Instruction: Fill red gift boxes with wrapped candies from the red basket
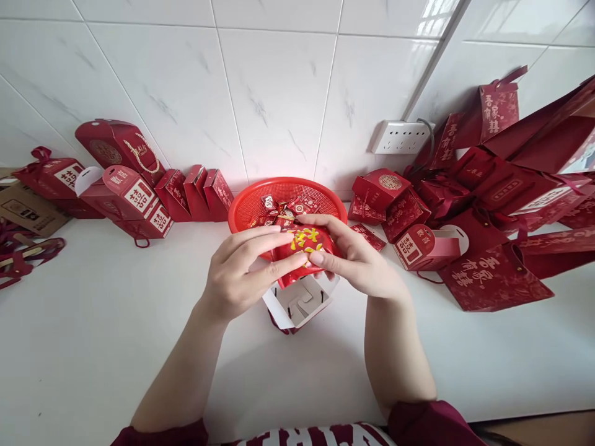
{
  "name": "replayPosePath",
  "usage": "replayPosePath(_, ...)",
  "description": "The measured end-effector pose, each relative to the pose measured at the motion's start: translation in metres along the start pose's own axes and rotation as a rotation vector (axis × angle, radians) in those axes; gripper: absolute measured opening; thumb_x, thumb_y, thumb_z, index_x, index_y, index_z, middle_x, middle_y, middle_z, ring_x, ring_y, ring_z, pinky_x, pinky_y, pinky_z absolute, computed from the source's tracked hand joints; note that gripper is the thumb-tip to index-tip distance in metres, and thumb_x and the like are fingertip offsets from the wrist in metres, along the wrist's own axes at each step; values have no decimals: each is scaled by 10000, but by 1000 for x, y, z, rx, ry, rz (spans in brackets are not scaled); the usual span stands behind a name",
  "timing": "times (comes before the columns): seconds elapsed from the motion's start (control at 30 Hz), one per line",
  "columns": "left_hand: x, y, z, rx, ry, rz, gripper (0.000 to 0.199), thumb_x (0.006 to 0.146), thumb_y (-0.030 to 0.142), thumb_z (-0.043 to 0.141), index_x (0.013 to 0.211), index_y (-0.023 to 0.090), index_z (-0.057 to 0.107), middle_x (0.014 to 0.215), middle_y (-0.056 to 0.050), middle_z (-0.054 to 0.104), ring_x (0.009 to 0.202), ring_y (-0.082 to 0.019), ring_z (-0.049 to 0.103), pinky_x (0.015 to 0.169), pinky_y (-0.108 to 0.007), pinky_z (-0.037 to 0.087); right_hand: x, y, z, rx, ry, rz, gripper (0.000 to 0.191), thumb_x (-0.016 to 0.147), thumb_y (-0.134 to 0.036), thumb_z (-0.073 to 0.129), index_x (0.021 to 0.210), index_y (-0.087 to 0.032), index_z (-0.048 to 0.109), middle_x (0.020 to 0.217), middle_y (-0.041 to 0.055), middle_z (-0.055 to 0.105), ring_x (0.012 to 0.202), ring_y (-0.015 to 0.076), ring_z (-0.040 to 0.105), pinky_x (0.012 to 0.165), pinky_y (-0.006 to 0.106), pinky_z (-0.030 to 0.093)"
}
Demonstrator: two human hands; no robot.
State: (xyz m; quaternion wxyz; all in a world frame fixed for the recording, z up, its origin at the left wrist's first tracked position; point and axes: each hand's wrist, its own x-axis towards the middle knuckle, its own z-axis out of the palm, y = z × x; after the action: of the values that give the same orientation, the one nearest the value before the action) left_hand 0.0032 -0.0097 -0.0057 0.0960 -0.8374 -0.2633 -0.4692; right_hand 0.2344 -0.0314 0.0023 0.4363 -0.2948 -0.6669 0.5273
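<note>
Between my two hands is a shiny red packet with yellow characters, raised above an open box. My left hand has its fingers laid along the packet's left side and front. On the other side, my right hand grips it, thumb in front and fingers over the top and behind. The box below shows its white inside, and the packet covers its back edge. Behind the hands stands a red plastic basket with small red wrapped pieces in it; its front is partly hidden.
Red gift boxes stand along the wall at left, beside a cardboard box. More red boxes and bags are heaped at right. A white power strip is on the tiled wall. All stand on a white table.
</note>
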Motion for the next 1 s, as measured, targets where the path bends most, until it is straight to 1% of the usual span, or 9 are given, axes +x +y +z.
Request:
replayPosePath(0.1, 0, 4, 3, -78, 64, -259, 285, 912, 259, 646, 1185, 320, 702, 1186, -54, 660, 1150, -266, 617, 1053, -474, 507, 4, 1, 5, 34, 89, -91, 543, 899, -299, 700, 1386, -315, 461, 1315, 62, 560, 906, 172, 641, 666, 276, 604)
replayPosePath(0.17, 1, 6, 3, -276, 79, -419, 333, 956, 304, 575, 1280, 245, 624, 1180, -84, 660, 1104, -251, 633, 996, -436, 532, 5, 1, 8, 31, 126, -116, 557, 899, -279, 696, 1394, -307, 443, 1288, 69, 578, 981, 198, 640, 756, 312, 611)
replayPosePath(0.23, 2, 7, 2, -520, -5, -528, 358, 980, 387, 521, 1267, 193, 610, 1122, -98, 679, 1020, -237, 656, 904, -383, 555, 6, 1, 8, 16, 127, -104, 596, 898, -268, 697, 1417, -302, 407, 1245, 72, 604, 1041, 220, 638, 856, 363, 600)
replayPosePath(0.47, 4, 8, -4, -712, -229, -676, 141, 921, 318, 642, 910, 180, 669, 877, -39, 681, 817, -173, 641, 761, -281, 536, 7, 2, 4, -128, 164, -69, 623, 847, -320, 765, 1390, -300, 461, 1092, 64, 659, 983, 238, 658, 768, 373, 599)
replayPosePath(0.6, 4, 9, -6, -884, -417, -772, 170, 900, 343, 669, 961, 184, 667, 852, -35, 660, 747, -159, 623, 636, -256, 525, 9, 4, 6, -62, 107, -70, 450, 902, -341, 701, 1314, -265, 537, 1189, 69, 645, 1000, 218, 653, 855, 381, 571)
replayPosePath(0.73, 5, 7, -3, -973, -592, -839, 191, 842, 320, 740, 970, 184, 697, 733, -12, 649, 598, -130, 599, 501, -219, 493, 11, 7, 10, -128, 43, -1, 429, 929, -387, 661, 1324, -278, 538, 1010, 37, 680, 864, 191, 651, 789, 356, 563)
replayPosePath(0.8, 5, 5, 0, -1008, -567, -897, 222, 835, 322, 749, 1008, 191, 702, 755, -17, 677, 595, -133, 629, 495, -214, 518, 14, 9, 10, -106, 64, -5, 409, 941, -418, 639, 1311, -276, 541, 974, 31, 680, 854, 186, 647, 770, 338, 556)
replayPosePath(0.93, 4, 1, 8, -1019, -254, -994, 298, 814, 367, 772, 1042, 191, 698, 934, -53, 728, 763, -176, 715, 603, -235, 606, 19, 15, 5, -56, 111, -26, 291, 948, -487, 603, 1059, -223, 650, 958, 38, 675, 825, 174, 636, 725, 305, 534)
replayPosePath(1.0, 3, -1, 10, -993, -184, -1005, 335, 803, 392, 779, 1053, 186, 696, 968, -67, 734, 773, -186, 725, 612, -241, 616, 20, 18, 2, -93, 126, 2, 320, 918, -519, 633, 945, -203, 675, 876, 34, 670, 765, 174, 625, 691, 308, 528)
